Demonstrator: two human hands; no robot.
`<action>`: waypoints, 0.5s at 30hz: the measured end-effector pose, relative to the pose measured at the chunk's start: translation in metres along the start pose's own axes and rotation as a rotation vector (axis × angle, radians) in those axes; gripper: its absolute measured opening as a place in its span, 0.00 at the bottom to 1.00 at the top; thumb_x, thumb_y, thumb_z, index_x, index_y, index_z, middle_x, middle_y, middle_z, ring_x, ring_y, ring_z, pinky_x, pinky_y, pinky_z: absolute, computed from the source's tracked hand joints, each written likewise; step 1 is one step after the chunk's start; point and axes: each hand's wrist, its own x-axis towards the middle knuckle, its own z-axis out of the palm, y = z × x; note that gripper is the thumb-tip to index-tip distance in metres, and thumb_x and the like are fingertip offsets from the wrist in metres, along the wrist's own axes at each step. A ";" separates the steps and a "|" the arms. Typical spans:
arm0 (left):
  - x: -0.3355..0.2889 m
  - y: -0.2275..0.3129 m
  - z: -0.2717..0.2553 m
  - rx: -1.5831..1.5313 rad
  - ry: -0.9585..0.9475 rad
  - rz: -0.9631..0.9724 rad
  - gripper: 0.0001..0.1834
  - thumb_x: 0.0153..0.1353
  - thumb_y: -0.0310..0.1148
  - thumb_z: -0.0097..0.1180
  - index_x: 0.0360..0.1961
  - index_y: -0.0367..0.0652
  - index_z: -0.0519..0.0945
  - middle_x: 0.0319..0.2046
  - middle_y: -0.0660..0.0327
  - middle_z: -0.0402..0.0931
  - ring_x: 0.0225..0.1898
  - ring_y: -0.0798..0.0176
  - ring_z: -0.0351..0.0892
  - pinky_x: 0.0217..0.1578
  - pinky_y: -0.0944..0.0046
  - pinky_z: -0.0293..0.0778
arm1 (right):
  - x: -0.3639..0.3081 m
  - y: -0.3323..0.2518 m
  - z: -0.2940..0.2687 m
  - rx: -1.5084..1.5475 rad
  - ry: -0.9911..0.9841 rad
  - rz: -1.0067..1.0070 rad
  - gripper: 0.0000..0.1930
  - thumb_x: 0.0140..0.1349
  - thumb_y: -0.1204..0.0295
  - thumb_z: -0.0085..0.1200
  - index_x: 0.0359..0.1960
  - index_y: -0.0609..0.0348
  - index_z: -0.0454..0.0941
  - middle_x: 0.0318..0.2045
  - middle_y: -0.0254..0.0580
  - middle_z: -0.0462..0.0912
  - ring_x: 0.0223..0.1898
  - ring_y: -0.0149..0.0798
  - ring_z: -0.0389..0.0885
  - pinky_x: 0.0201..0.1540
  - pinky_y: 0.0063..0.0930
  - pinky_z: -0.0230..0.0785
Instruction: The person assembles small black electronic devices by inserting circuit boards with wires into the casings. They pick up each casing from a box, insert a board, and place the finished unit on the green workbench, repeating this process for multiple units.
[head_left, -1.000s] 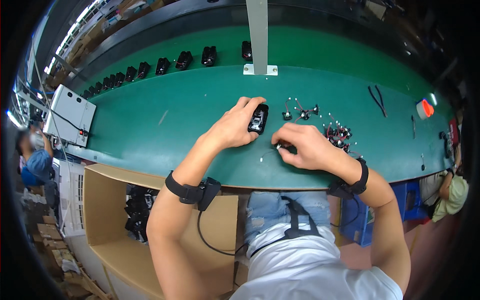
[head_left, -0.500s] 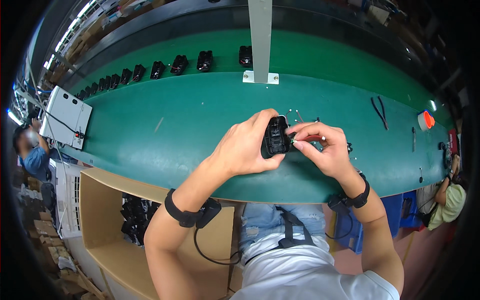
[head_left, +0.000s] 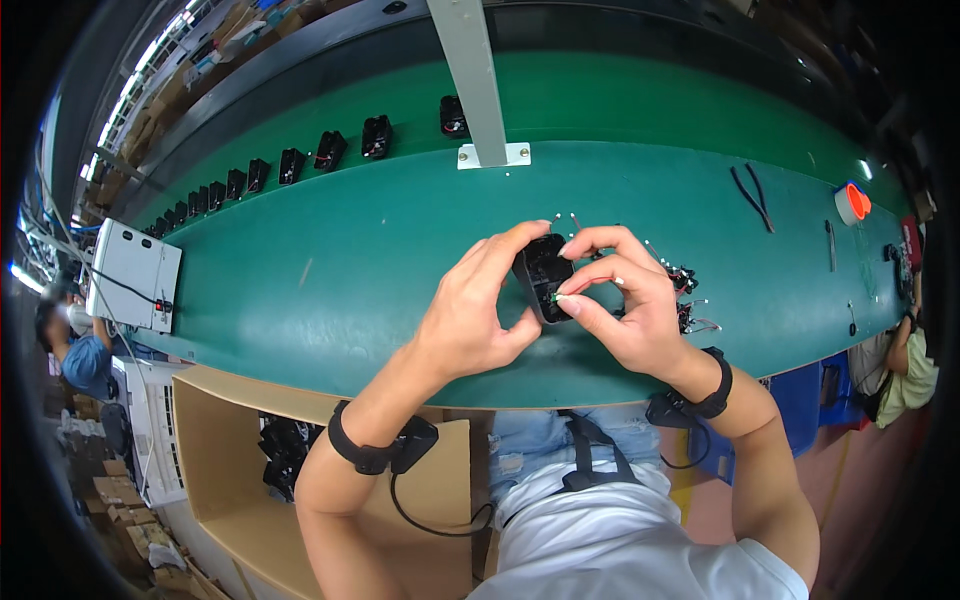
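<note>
Over the green bench, a black plastic housing (head_left: 545, 262) is tilted with its hollow side showing. My left hand (head_left: 472, 305) grips it by its left side, fingers at the top edge and thumb near the bottom. My right hand (head_left: 632, 308) pinches a small green circuit board (head_left: 556, 297) inside the lower part of the housing. A red wire shows between the fingers of that hand. Loose small wired parts (head_left: 682, 280) lie on the bench just right of it.
A row of similar black housings (head_left: 330, 150) stands along the green strip at the back. A grey post (head_left: 470, 85) rises behind my hands. Pliers (head_left: 752, 198) and an orange-rimmed cup (head_left: 852, 203) are at right. A cardboard box (head_left: 240, 480) with black parts sits below the bench.
The small board has moved from beside the housing into its lower part. The housing is tilted further. The whole view has shifted slightly.
</note>
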 end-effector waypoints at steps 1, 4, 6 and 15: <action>-0.001 -0.001 0.001 -0.010 0.007 -0.009 0.39 0.46 0.24 0.67 0.63 0.39 0.71 0.52 0.50 0.79 0.46 0.51 0.81 0.40 0.59 0.77 | 0.000 0.001 0.000 -0.003 -0.008 -0.003 0.07 0.53 0.79 0.67 0.34 0.61 0.85 0.50 0.47 0.77 0.46 0.41 0.80 0.50 0.33 0.75; -0.001 -0.001 0.005 0.038 0.010 0.005 0.37 0.47 0.24 0.67 0.63 0.40 0.73 0.53 0.51 0.79 0.46 0.54 0.82 0.38 0.62 0.77 | -0.001 -0.005 0.001 -0.078 -0.031 0.038 0.07 0.53 0.78 0.67 0.34 0.60 0.85 0.53 0.48 0.76 0.49 0.43 0.80 0.52 0.34 0.75; -0.001 0.001 0.007 0.078 0.003 -0.014 0.36 0.47 0.23 0.64 0.62 0.40 0.73 0.53 0.51 0.80 0.46 0.55 0.82 0.38 0.62 0.77 | -0.002 -0.005 0.000 -0.114 -0.068 0.071 0.07 0.52 0.78 0.67 0.33 0.60 0.85 0.55 0.49 0.75 0.53 0.44 0.79 0.54 0.35 0.75; -0.002 0.000 0.027 -0.041 0.212 -0.039 0.23 0.59 0.23 0.45 0.56 0.34 0.77 0.46 0.55 0.77 0.32 0.64 0.78 0.30 0.68 0.75 | -0.015 0.013 0.016 0.398 -0.021 0.349 0.04 0.53 0.82 0.63 0.28 0.64 0.80 0.62 0.51 0.72 0.60 0.42 0.76 0.59 0.35 0.73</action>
